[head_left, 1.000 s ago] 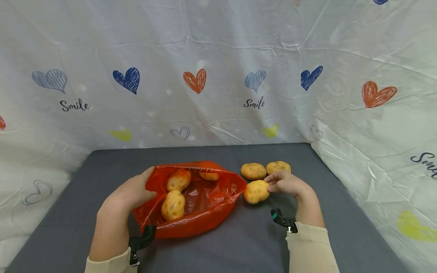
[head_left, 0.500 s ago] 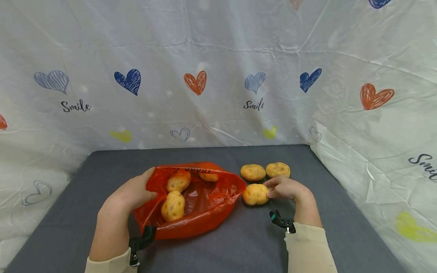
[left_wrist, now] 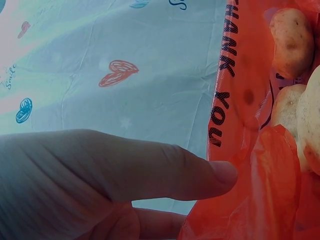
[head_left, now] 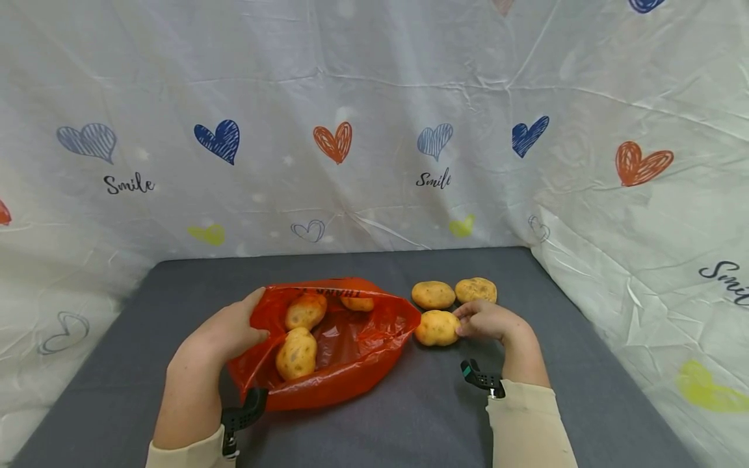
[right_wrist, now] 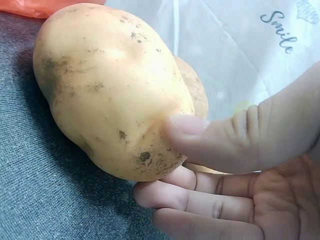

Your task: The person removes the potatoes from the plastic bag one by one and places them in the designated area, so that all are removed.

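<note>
1. White sheet [head_left: 374, 78], printed with hearts and the word "Smile", hanging behind and at the sides.
2. Tabletop [head_left: 439, 416], covered in dark grey cloth, in front of the sheet.
3. Red plastic bag [head_left: 345, 393], lettered "THANK YOU" in black; it lies on the tabletop, mouth gaping.
4. Left hand [head_left: 225, 328], below a cream sleeve [head_left: 190, 450]; its thumb and fingers pinch the bag's left edge.
5. Right hand [head_left: 494, 320]; the thumb above and fingertips below pinch one end of a lumpy yellow potato [head_left: 436, 329].
6. The lumpy yellow potato, just beside the bag's right corner; I cannot tell whether it touches the cloth.
7. Bagged potatoes [head_left: 296, 354]; I see three, two at the left and one farther back.
8. Loose potatoes [head_left: 433, 295], two, side by side behind the pinched one.
</note>
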`<state>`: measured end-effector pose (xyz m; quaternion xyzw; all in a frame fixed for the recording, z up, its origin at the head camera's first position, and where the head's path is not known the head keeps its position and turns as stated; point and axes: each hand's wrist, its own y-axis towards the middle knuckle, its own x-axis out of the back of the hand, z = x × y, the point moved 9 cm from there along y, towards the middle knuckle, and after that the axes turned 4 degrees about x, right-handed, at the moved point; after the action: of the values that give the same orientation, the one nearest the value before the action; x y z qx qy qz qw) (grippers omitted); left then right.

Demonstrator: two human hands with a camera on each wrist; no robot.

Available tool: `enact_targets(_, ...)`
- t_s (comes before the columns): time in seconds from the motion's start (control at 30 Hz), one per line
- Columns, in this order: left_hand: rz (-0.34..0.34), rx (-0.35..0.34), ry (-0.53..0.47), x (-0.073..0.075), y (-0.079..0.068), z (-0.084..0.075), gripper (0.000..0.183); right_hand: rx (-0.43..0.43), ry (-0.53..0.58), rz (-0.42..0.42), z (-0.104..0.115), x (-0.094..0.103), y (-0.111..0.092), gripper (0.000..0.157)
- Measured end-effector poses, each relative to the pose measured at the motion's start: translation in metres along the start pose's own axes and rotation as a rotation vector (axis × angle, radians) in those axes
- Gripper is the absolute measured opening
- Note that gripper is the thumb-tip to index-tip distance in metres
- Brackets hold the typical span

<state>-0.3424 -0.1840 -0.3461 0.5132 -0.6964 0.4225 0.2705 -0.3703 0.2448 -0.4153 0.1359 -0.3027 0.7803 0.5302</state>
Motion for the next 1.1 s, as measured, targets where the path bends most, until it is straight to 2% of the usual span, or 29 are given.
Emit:
enact_targets(0.33, -0.003, 0.015, 0.003, -0.0006, -0.0014, -0.0008, 0.090, -0.017, 0.070, -0.012, -0.0037, 0.0006, 0.0003, 0.041)
enact_targets(0.57, -0.002, 0.015, 0.003, -0.0017, -0.0025, -0.0002, 0.092, -0.006, 0.024, -0.018, -0.0001, -0.0002, 0.0011, 0.038)
enact_targets(0.93, -0.004, 0.010, 0.000, -0.0010, -0.0032, -0.0024, 0.090, -0.019, 0.047, -0.042, -0.0021, -0.0007, 0.0017, 0.041)
enact_targets(1.1, -0.022, -0.042, 0.011, 0.0010, -0.0056, -0.0078, 0.088, -0.014, 0.005, -0.027, 0.0045, 0.0016, -0.0032, 0.048)
